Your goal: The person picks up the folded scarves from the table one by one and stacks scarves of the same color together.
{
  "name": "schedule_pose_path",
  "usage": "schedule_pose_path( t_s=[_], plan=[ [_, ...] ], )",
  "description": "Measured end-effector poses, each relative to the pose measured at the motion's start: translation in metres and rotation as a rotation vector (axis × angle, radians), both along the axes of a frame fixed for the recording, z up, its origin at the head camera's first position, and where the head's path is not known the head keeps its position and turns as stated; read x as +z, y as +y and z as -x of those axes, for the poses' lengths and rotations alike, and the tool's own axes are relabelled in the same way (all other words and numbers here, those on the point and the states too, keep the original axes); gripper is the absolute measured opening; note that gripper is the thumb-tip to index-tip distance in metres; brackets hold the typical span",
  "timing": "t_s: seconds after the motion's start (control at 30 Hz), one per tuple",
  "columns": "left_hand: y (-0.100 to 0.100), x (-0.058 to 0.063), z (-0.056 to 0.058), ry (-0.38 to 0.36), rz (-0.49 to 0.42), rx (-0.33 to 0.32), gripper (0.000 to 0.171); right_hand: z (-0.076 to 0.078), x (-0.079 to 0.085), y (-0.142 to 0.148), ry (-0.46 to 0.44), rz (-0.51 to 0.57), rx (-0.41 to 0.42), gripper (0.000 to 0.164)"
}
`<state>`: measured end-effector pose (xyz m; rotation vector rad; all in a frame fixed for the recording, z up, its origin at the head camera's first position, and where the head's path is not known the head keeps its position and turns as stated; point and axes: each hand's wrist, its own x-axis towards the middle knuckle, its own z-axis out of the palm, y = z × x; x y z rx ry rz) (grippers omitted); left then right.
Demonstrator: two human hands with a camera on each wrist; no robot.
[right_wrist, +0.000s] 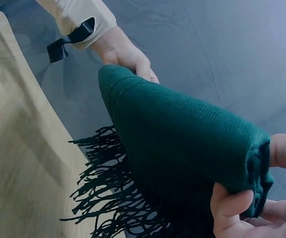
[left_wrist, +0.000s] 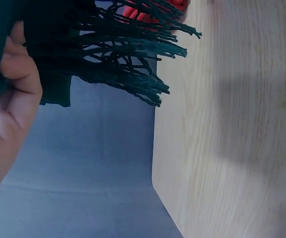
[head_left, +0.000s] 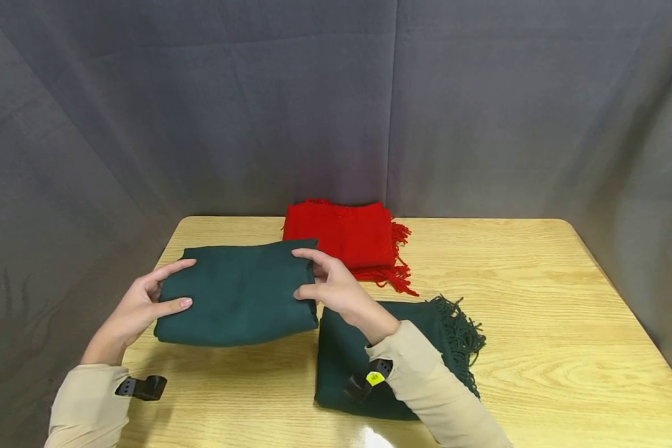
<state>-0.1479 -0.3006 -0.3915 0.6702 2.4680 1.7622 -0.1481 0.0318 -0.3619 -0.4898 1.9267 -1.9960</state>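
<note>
A folded dark green scarf (head_left: 241, 295) is held up above the left part of the table, gripped at both ends. My left hand (head_left: 137, 308) grips its left end, thumb and forefinger on the face toward me. At the right end my right hand (head_left: 338, 289) pinches the folded edge. Dark green fringe (right_wrist: 118, 193) hangs from the underside in the right wrist view; the left wrist view shows the fringe (left_wrist: 123, 64) too. Below my right forearm lies another folded dark green scarf (head_left: 341, 373), its fringe to the right. Behind sits a folded red scarf (head_left: 338, 233).
The light wood table (head_left: 537, 323) has grey curtain (head_left: 481, 112) behind it and at both sides. A small black camera (head_left: 148, 387) is strapped to the left wrist, and another black camera (head_left: 361, 386) to the right.
</note>
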Motion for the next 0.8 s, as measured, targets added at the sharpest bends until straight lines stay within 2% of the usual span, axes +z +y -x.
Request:
schedule_pose_path(
  t_s=[0.13,0.47,0.7,0.8],
  plan=[
    [0.004,0.003,-0.001,0.035,0.045,0.026,0.061,0.001,0.001,0.005,0.026,0.002,0.010,0.062],
    [0.012,0.005,0.001,0.076,0.052,0.036,0.062,-0.001,0.006,0.015,0.043,-0.017,0.005,0.061],
    [0.021,0.007,0.002,0.056,0.021,-0.017,0.063,-0.001,0.005,0.024,0.045,-0.028,-0.005,0.060],
    [0.025,0.007,0.002,0.054,0.024,-0.015,0.062,0.000,0.005,0.028,0.036,-0.041,-0.010,0.060]
  ],
)
